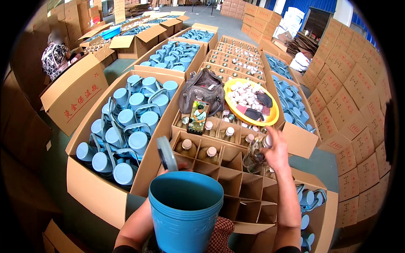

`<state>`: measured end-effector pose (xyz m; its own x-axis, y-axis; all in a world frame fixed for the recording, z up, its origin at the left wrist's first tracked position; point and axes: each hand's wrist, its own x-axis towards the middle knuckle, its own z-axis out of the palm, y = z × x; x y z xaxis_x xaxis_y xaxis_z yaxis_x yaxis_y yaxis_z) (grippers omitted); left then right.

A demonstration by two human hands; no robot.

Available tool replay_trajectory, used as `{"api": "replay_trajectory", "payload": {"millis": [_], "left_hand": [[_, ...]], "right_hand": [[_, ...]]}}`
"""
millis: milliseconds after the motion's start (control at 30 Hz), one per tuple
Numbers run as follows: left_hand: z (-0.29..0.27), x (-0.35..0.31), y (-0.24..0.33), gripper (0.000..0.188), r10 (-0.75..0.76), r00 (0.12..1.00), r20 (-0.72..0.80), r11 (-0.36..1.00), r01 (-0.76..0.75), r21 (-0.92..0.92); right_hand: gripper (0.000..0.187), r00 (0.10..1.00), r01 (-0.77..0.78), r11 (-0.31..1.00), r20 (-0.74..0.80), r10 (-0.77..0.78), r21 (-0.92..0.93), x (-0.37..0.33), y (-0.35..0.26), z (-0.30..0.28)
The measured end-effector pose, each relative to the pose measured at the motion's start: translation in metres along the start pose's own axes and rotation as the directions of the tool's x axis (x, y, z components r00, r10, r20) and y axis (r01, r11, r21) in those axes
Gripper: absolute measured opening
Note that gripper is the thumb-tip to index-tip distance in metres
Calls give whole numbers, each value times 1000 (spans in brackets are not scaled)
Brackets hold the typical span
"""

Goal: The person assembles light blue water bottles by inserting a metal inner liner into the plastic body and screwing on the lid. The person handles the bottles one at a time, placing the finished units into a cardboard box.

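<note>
My right hand is closed around the top of a clear glass thermos liner, held tilted over the divided carton. A blue plastic thermos shell, round and open at the top, stands upright close in front of me. Behind its rim, my left hand is mostly hidden, with fingers at the lower edge of a round blue-grey lid-like piece standing on edge. Nearest compartments of the carton hold glass liners with pale caps; several compartments show bare cardboard.
Beyond the carton lie a phone, a dark bag and a yellow basin of white caps. Cartons of blue thermos shells flank both sides. Stacked boxes line the right. A person sits at far left.
</note>
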<state>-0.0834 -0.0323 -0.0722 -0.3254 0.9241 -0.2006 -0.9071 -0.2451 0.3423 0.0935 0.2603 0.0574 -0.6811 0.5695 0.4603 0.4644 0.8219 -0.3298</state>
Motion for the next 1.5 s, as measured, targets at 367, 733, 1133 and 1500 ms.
{"api": "replay_trajectory", "payload": {"millis": [367, 733, 1133, 1500], "left_hand": [[53, 66, -28, 70, 315, 916, 246, 930, -350, 110], [57, 52, 25, 48, 330, 944, 31, 944, -329, -27], [36, 33, 71, 38, 733, 576, -361, 624, -782, 19], [26, 0, 128, 37, 817, 389, -427, 465, -881, 88]], "right_hand": [[64, 674, 739, 658, -150, -723, 146, 8, -169, -101], [56, 834, 551, 662, -309, -458, 508, -8, -140, -87], [41, 903, 420, 785, -300, -308, 455, -23, -131, -39], [71, 853, 134, 149, -38, -520, 980, 9, -162, -33]]}}
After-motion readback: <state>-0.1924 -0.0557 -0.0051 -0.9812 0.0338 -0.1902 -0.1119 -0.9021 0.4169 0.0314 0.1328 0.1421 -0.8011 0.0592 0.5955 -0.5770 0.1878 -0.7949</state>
